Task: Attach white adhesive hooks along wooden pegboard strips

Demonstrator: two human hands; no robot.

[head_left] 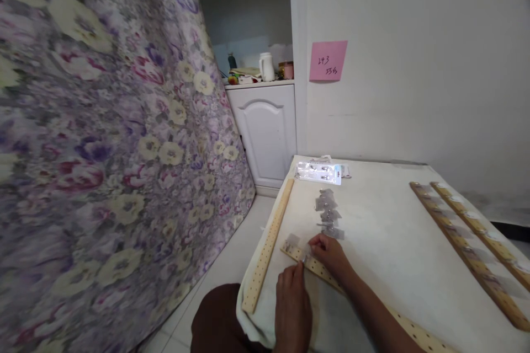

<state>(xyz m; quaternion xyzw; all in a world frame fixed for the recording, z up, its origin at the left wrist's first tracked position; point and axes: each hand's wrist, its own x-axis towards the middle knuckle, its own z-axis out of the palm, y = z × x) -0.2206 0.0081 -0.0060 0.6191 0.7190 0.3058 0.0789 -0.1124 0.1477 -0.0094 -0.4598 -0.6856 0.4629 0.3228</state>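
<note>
A pale wooden strip with rows of holes (321,271) lies slantwise on the table, passing under my right forearm. My right hand (330,253) is closed in a pinch just above this strip; what its fingertips hold is too small to name. Close by, my left hand (293,303) has its fingers together at the strip's near edge, by a tiny shiny piece (305,258). Whatever it grips is hidden. A small clear-grey square (293,240) stands at the strip's far-left end. Beyond my hands lies a row of similar thin grey squares (329,215), overlapping.
Another holed strip (269,251) runs along the table's left edge. Two brown strips (459,237) carrying small clear pieces lie at the right. Clear packets (318,172) with metal bits are at the back of the cloth-covered table (381,220). A floral curtain (124,149) hangs at left.
</note>
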